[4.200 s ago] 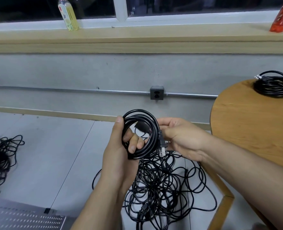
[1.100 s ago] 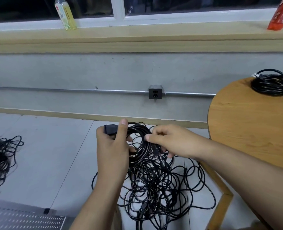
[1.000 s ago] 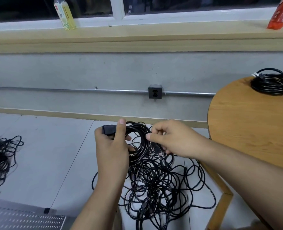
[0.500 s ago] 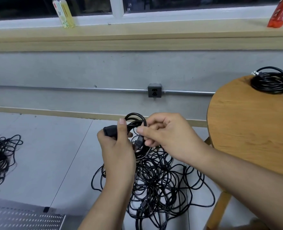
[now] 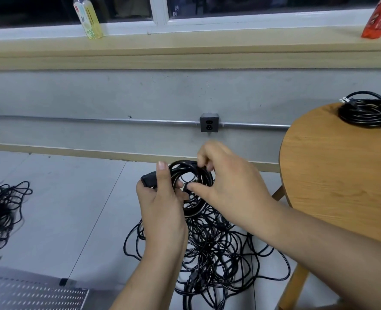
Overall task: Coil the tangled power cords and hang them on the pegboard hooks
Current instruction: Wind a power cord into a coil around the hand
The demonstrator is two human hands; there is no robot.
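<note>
The left hand (image 5: 162, 211) grips the nearly finished coil (image 5: 183, 164) while the right hand (image 5: 227, 184) pinches its top strand; next it probably needs binding, then hanging.

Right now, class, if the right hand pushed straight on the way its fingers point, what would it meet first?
The right hand points toward the coiled cord, which it pinches, so it meets that first. Just beyond is the left hand, gripping the same coil. The depth between them is unclear.
</note>
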